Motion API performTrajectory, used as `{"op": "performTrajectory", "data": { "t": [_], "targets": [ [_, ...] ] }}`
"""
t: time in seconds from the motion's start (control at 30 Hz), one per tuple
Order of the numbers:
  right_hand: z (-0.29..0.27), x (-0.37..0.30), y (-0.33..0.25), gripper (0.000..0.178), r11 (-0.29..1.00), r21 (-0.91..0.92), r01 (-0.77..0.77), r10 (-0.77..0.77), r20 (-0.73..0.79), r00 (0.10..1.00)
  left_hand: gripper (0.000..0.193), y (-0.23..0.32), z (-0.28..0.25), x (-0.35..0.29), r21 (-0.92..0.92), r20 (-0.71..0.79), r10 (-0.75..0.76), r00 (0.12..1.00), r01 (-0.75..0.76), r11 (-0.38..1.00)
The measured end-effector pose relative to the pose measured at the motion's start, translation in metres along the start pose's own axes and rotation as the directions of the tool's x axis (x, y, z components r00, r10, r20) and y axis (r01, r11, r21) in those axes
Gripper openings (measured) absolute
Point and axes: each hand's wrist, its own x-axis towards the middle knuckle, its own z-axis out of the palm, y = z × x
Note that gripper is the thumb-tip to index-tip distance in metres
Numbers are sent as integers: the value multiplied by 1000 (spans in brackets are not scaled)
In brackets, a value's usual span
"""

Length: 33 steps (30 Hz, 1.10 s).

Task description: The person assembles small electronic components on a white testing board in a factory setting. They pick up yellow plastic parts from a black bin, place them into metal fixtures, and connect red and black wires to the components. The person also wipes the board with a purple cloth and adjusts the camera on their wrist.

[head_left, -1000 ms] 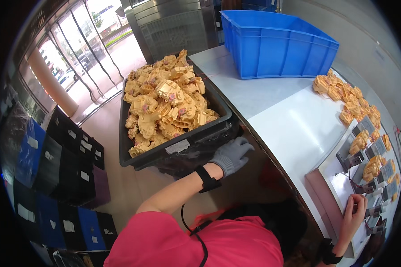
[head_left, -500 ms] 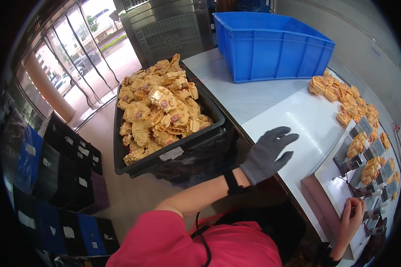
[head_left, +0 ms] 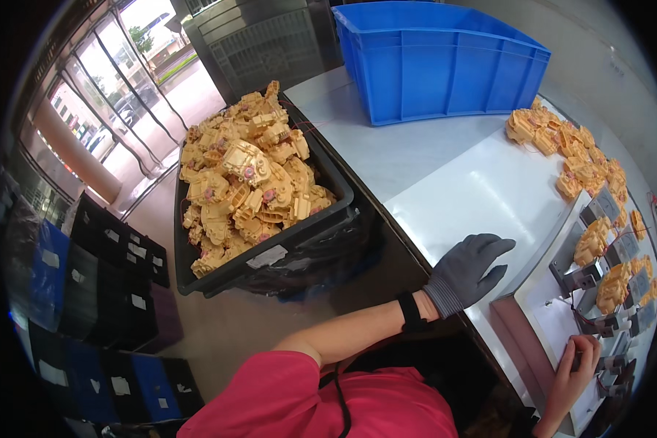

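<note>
My left hand (head_left: pixel 469 271), in a grey knit glove with a black wrist band, hovers over the white tabletop beside a metal test fixture (head_left: pixel 544 310). Its thumb and fingers are apart and nothing is between them. At the fixture's near end rests my right hand (head_left: pixel 573 372), bare, with its fingers curled together; whatever they hold is too small or hidden. Yellow plastic housings, one (head_left: pixel 593 241) farther off and another (head_left: pixel 613 288) nearer, sit in the fixture's clamps. Several more yellow housings (head_left: pixel 562 146) lie grouped behind it.
A black crate (head_left: pixel 299 226) heaped with yellow housings (head_left: pixel 244 164) stands left of the table. On the table's far side is a large blue bin (head_left: pixel 445 73). Black and blue boxes (head_left: pixel 113 277) line the floor at far left. Thin wires trail around the fixture.
My left hand has come nearer and to the right, toward the fixture, still holding nothing. The view has shifted slightly. My right hand keeps its place at the fixture.
</note>
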Motion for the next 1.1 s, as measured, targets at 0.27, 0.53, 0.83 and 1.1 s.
{"op": "performTrajectory", "data": {
  "t": [0.27,0.53,0.83,1.1],
  "targets": [
    [-11,-5,-8,11,997,22,-73,73,17,997,34,0,16,8,122,-30,99,995,-95,988],
    [-31,10,-9,19,993,32,-110,106,121,987,33,5,6,4,151,-49,31,998,-23,988],
    [-31,2,5,16,1000,-3,-30,30,66,997,31,8,14,5,169,2,25,1000,-25,985],
    [-38,-8,17,18,998,-70,-1,-3,-50,999,28,6,12,4,145,15,32,999,-34,989]
  ]
}}
